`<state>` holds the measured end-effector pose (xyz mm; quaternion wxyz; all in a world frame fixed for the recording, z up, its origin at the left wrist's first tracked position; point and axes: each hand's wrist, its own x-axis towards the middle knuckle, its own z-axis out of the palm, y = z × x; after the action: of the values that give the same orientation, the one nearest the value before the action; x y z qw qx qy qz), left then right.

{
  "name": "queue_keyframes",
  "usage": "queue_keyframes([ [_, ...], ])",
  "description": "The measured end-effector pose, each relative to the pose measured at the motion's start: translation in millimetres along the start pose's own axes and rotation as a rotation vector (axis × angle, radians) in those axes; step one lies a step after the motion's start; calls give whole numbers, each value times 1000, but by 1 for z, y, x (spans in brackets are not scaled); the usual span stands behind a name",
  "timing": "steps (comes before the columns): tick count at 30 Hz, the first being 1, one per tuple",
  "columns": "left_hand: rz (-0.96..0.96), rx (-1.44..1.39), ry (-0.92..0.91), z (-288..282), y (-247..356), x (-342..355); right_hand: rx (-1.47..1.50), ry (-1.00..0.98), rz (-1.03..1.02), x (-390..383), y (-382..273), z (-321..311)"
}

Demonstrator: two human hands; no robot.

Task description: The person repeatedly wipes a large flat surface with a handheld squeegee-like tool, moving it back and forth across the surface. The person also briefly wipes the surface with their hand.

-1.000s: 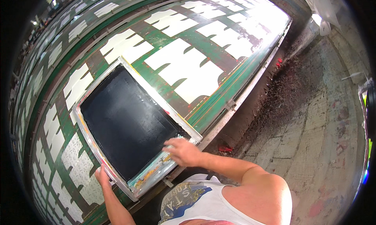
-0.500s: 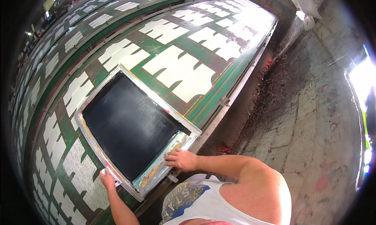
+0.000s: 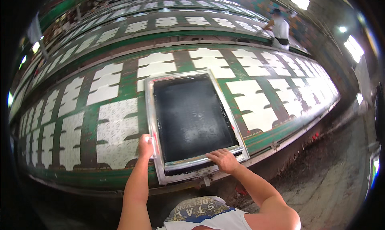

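Note:
A screen-printing frame with pale metal rims and a black, inked centre lies on a long green printing table among rows of white cut pieces. My left hand is closed on a white handle at the frame's lower left side. My right hand lies over a metal squeegee bar across the frame's near end, fingers stretched out and slightly bent on it. A dark strip shows on the near side of the bar. Some pieces at the left carry a faint grey pattern.
More long tables with white pieces run behind. A person in a white top stands at a farther table, upper right. The table's metal edge rail borders a dark, stained floor. Pale hanging cloth is at the right.
My view has swung, so the frame appears more upright and farther tables and the person show. My right hand still rests on the bar, with a dark strip now visible below it.

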<state>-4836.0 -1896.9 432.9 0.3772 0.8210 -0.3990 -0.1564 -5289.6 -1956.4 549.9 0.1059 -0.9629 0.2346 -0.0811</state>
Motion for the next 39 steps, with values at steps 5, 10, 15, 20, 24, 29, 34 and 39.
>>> queue_keyframes([
  [5, -40, -34, 28, -5, 6, -5, -29, 38, -82, 37, -3, -7],
  [10, -37, -36, 41, -4, 0, -2, -19, -168, -27, 66, 6, -14],
  [15, -47, -152, 1, 7, -15, 4, -11, -336, 51, 87, 28, -10],
  [20, -148, -55, -10, 3, -16, 6, 186, -224, -27, 109, 50, 1],
  [24, -172, -126, -23, -1, -11, 8, 222, -450, 68, 127, 53, 0],
  [29, -141, -121, 4, 3, -19, 9, 308, -571, 102, 136, 54, 4],
  [34, -100, -136, 9, 7, -26, 9, 365, -652, 108, 139, 58, 17],
  [39, -162, -115, -14, 1, -16, 7, 434, -754, 170, 140, 62, 31],
])
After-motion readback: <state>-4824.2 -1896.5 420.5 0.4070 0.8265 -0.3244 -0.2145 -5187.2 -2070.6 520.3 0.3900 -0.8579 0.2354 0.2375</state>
